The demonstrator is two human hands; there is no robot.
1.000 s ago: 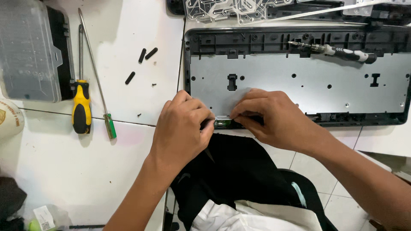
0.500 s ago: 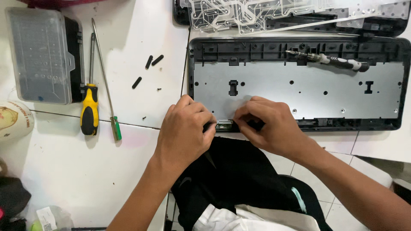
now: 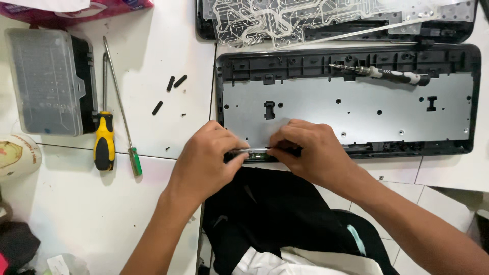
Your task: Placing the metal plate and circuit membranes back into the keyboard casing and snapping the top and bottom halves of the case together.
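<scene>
We cannot make out exactly what sits between our fingertips: our left hand [image 3: 204, 160] and right hand [image 3: 310, 155] meet at the near edge of the black plastic keyboard base with its flat grey metal plate [image 3: 356, 109], and the fingers cover most of that spot. A thin, shiny sliver [image 3: 243, 150] shows between the two hands, beside what looks like a small green circuit strip [image 3: 257, 156], half hidden. The left grip is pinched together on the end of that sliver; the right grip is curled tight over the edge, but we cannot tell what it clamps.

The keyboard base lies on the white bench [image 3: 76, 214], its near rim overhanging our dark-clothed lap. The plate is matte and dotted with small holes. On its far rail rests a slim precision screwdriver with a black-and-white handle [image 3: 389, 74]. Beyond it, a translucent sheet printed with fine circuit traces [image 3: 285, 20] is cut off by the top edge.

To the left lie a yellow-and-black-handled screwdriver [image 3: 104, 137], a long thin green-tipped screwdriver [image 3: 122, 114], three small black cylindrical bits [image 3: 170, 89], and a clear ribbed plastic case with a black tray [image 3: 51, 81]. A round pale object [image 3: 15, 155] is cut off at the left border.
</scene>
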